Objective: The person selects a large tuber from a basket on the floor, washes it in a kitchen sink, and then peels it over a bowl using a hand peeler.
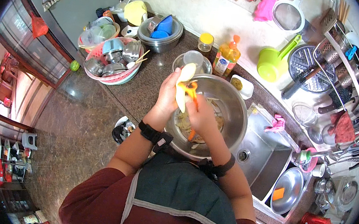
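My left hand [168, 92] grips a long pale peeled vegetable [181, 95], held tilted above a wide stainless steel basin [238, 118]. In my right hand [203, 114] is an orange-handled peeler [192, 90], its head close against the vegetable's side. Part of the tool is hidden by my fingers. Pale strips of peel [183, 122] lie at the bottom of the basin, under both hands. Behind the basin a clear plastic cup [193, 58] stands in a small metal bowl [177, 59].
A steel sink [252, 165] adjoins the basin at right. Behind stand an orange soap bottle [227, 59], a yellow-lidded jar [205, 42] and a white dish [248, 89]. At left is a pink basket [95, 55] of metal bowls; a waste bin [122, 129] stands below the counter.
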Available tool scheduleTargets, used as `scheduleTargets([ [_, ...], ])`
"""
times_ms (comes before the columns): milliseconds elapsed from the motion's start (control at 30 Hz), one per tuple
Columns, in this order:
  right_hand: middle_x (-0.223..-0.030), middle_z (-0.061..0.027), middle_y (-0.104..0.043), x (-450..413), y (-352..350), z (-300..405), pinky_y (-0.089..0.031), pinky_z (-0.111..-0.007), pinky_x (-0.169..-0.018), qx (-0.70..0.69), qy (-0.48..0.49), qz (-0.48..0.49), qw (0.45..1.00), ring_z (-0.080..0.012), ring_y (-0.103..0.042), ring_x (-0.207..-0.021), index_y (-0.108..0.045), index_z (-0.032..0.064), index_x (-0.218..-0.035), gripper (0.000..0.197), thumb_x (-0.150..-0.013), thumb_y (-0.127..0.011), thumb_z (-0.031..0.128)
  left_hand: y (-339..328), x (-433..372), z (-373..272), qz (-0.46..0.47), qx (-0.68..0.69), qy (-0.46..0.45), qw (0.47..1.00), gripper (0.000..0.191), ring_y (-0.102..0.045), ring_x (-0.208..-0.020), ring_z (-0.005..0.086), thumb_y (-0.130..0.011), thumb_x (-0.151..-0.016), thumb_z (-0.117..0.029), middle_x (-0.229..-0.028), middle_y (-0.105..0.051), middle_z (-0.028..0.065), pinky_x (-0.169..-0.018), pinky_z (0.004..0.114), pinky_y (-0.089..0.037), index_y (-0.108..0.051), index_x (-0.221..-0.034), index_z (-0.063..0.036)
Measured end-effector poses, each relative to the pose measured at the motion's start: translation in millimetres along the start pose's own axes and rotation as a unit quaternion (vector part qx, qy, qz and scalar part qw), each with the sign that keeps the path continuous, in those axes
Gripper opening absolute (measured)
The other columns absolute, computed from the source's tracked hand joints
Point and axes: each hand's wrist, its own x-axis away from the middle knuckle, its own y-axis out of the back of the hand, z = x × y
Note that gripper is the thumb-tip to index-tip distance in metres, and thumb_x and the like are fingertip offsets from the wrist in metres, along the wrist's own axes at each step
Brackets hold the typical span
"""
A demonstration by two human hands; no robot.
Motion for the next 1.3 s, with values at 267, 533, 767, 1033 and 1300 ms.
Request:
scheduleTargets([
  [267, -0.086, -0.0229, -0.065, 50, 28, -28, -0.049, -0.048, -0.073, 0.165, -0.147, 0.178, 0.959, -0.0408, -0.064, -0.083, -0.059, 0.0041, -0.108, 0.040, -0.095, -0.049, 0.041, 19, -8, -28, 0.033, 0.087, 0.004, 0.996, 0.044, -0.061, -0.076, 0.0156, -0.053, -0.098, -0.040, -0.104, -0.066, 0.0083, -0.064, 0.026, -0.052, -0.057, -0.121, -0.0026],
  [533, -0.085, -0.0229, -0.064, -7, 2, -16, -0.048, -0.045, -0.073, -0.027, -0.079, -0.028, 0.996, -0.0390, -0.063, -0.082, -0.058, 0.0021, -0.100, 0.040, -0.096, -0.050, 0.041, 6, -4, 5, 0.081, 0.027, 0.026, 0.996, 0.039, -0.061, -0.076, 0.0139, -0.059, -0.095, -0.038, -0.093, -0.066, 0.0066, -0.065, 0.026, -0.052, -0.060, -0.116, -0.0049],
  [767, -0.084, -0.0211, -0.064, 52, 24, -23, -0.048, -0.044, -0.073, 0.050, -0.143, 0.211, 0.966, -0.0340, -0.064, -0.081, -0.060, -0.0006, -0.098, 0.041, -0.094, -0.052, 0.039, 31, -20, -12, 0.013, 0.073, -0.061, 0.995, 0.046, -0.061, -0.081, 0.0193, -0.051, -0.098, -0.045, -0.096, -0.064, 0.0087, -0.074, 0.030, -0.052, -0.056, -0.117, -0.0040],
  [1033, -0.083, -0.0206, -0.062, -11, 6, -33, -0.047, -0.042, -0.072, -0.055, -0.105, 0.000, 0.993, -0.0339, -0.062, -0.079, -0.058, 0.0001, -0.100, 0.043, -0.095, -0.051, 0.042, 16, -10, 14, 0.059, -0.041, -0.047, 0.996, 0.049, -0.062, -0.090, 0.0146, -0.054, -0.096, -0.045, -0.103, -0.064, 0.0069, -0.078, 0.029, -0.052, -0.055, -0.119, -0.0022],
  [1300, -0.074, -0.0059, -0.057, 45, 20, -41, -0.046, -0.033, -0.063, -0.002, -0.115, 0.203, 0.972, -0.0163, -0.055, -0.067, -0.061, 0.0008, -0.104, 0.040, -0.096, -0.053, 0.039, 30, -31, -8, -0.029, 0.041, -0.040, 0.998, 0.057, -0.061, -0.080, 0.0226, -0.035, -0.101, -0.053, -0.094, -0.063, 0.0139, -0.075, 0.032, -0.052, -0.051, -0.118, -0.0004],
])
